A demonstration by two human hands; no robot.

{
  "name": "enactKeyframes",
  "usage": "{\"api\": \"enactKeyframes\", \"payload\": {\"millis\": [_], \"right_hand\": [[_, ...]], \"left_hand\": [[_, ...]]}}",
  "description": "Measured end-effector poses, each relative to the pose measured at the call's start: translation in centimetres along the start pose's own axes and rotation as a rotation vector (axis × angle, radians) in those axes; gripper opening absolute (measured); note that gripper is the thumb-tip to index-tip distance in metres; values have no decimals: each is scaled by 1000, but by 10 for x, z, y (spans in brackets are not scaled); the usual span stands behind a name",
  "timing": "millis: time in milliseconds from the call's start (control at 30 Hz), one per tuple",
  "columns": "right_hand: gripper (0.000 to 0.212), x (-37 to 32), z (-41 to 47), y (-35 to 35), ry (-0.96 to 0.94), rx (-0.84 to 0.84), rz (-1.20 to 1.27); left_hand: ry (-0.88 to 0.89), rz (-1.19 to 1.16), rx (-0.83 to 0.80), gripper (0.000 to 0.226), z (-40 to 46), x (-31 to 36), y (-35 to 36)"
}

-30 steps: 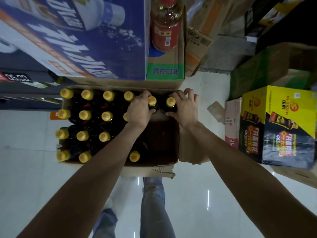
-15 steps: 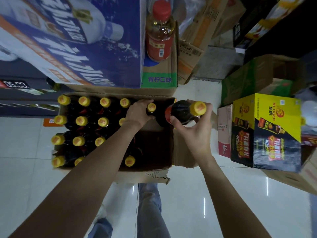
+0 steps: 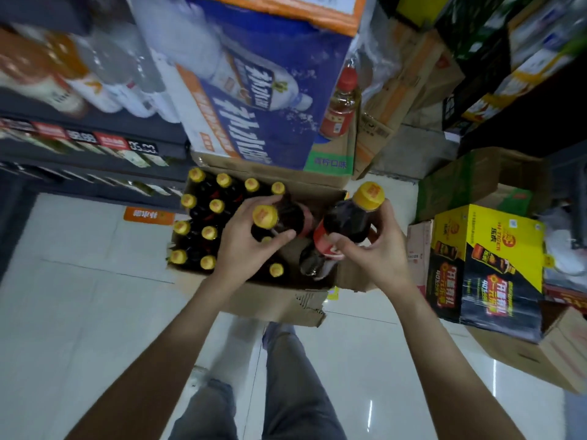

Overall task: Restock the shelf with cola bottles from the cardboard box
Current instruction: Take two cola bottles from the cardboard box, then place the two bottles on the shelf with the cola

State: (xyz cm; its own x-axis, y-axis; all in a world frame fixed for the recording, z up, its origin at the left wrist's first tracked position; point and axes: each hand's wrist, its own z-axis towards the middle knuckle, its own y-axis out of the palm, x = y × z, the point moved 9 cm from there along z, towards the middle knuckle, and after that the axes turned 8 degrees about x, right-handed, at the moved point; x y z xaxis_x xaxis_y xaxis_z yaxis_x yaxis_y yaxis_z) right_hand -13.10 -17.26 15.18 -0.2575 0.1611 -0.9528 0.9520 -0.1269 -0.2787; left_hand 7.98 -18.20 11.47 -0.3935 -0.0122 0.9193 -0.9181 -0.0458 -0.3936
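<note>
Hands both loaded: left hand (image 3: pixel 244 246) grips a cola bottle (image 3: pixel 279 217) by the neck, right hand (image 3: pixel 378 249) grips a second bottle (image 3: pixel 346 220) round its shoulder. Both bottles are lifted above the open box (image 3: pixel 305 300), over its emptied right side. Remaining bottles (image 3: pixel 203 217) stand upright in its left part.

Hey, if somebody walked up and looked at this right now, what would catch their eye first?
Probably the two dark cola bottles with yellow caps being lifted mid-frame: the left hand grips one, the right hand the other. Below them sits the open cardboard box, its left side packed with yellow-capped bottles. A big blue carton looms behind.
</note>
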Motion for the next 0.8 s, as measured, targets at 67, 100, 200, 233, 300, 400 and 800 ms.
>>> {"api": "enactKeyframes", "payload": {"millis": [67, 100, 200, 233, 300, 400, 800], "right_hand": [[53, -22, -14, 21, 12, -80, 46], [51, -31, -21, 35, 27, -108, 83], [49, -50, -45, 89, 68, -191, 164], [46, -56, -55, 112, 60, -231, 175], [39, -73, -79, 161, 23, -316, 174], [33, -104, -127, 238, -42, -465, 144], [43, -163, -430, 552, -290, -1026, 5]], "left_hand": [[-99, -259, 52, 52, -18, 4, -37], [-127, -348, 85, 51, -26, 6, -55], [-158, -455, 223, 43, -57, 8, -115], [-152, -468, 278, 37, -70, 7, -137], [-127, -450, 415, 28, -102, 0, -187], [-132, -451, 641, 22, -167, -22, -271], [-356, -231, 1352, 39, -530, -127, -564]]}}
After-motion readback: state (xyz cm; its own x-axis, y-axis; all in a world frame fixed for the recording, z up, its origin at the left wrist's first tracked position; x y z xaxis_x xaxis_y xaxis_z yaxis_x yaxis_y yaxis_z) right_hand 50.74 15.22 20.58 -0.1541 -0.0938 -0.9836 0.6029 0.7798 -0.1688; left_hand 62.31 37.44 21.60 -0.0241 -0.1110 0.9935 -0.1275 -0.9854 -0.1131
